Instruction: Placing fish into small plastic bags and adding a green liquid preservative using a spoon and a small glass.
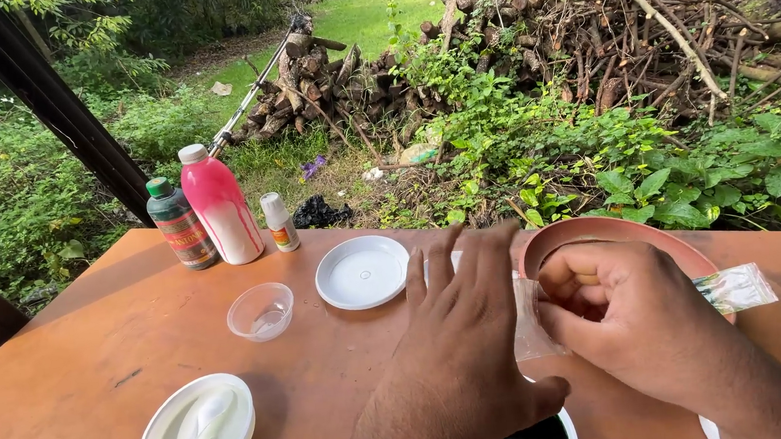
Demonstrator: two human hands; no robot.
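Over orange table (pixel 93 368), left hand (pixel 462 336) spreads open; right hand (pixel 620 317) pinches plastic packet (pixel 736 288).

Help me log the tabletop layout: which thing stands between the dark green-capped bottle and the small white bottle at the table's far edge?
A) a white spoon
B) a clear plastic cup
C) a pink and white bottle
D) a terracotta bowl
C: the pink and white bottle stands upright between the dark green-capped bottle and the small white bottle.
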